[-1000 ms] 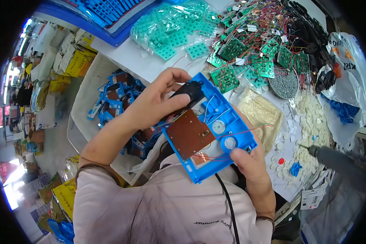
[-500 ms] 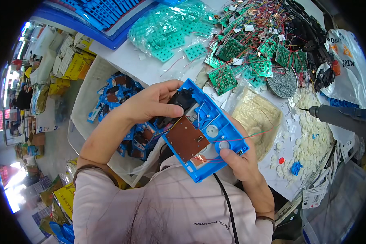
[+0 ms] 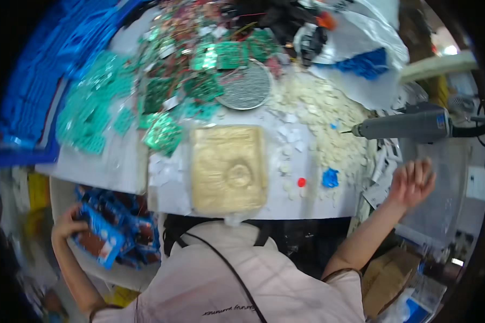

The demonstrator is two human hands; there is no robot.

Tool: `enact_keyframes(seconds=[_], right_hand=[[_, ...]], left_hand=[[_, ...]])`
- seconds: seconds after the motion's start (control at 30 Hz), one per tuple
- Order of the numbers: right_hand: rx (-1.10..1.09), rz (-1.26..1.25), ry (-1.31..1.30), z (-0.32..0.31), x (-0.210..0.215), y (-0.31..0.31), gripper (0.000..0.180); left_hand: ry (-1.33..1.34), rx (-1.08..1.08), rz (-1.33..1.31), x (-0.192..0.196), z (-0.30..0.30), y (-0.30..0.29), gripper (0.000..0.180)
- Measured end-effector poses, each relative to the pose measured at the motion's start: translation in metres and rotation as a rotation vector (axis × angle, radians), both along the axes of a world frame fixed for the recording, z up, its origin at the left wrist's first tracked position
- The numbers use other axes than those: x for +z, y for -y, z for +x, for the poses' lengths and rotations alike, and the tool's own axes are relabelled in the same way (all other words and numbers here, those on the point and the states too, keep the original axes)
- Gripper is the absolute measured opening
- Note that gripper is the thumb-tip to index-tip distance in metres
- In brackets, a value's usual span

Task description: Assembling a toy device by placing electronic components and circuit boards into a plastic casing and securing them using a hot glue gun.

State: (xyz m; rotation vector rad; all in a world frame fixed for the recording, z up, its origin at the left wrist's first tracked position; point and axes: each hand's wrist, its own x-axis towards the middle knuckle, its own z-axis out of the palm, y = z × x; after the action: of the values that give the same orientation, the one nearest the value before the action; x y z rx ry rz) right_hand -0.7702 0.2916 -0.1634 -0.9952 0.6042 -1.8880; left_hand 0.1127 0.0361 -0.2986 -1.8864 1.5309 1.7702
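On the left, my left hand grips the end of a blue plastic casing, low over a pale bin. A brown circuit board shows in that casing. More blue casings with brown boards lie in the same bin, right beside the held one. Far over on the right, my right hand is raised beside the table's edge, fingers loosely curled and partly apart. Nothing shows in it, though motion blurs its outline. The nearest thing above it is a grey electric screwdriver with its bit pointing left.
A yellowish wrapped pad lies at the table's front. Behind it are green circuit boards with wires, a round grey dish and teal button sheets. Small cream discs cover the right side. A translucent bin stands right.
My hands have parted. The casing they held before me is gone from there; my left hand now grips a casing at the left bin, while my right has swung far right. The view has turned.
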Motion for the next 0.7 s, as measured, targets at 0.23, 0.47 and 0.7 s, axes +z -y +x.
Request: enact_keyframes(seconds=[0.23, 0.47, 0.7], right_hand=[[-0.557, 0.778, -0.592, -0.063, -0.073, 0.09, 0.03], [-1.118, 0.726, -1.883, -0.101, -0.109, 0.22, 0.033], [-1.024, 0.985, -2.133, -0.126, -0.107, 0.245, 0.03]], left_hand=[[0.801, -0.674, -0.492, -0.13, 0.046, -0.051, 0.072], [0.35, -0.463, -0.289, -0.056, -0.112, -0.037, 0.061], [0.123, -0.479, -0.528, 0.038, -0.188, -0.066, 0.06]])
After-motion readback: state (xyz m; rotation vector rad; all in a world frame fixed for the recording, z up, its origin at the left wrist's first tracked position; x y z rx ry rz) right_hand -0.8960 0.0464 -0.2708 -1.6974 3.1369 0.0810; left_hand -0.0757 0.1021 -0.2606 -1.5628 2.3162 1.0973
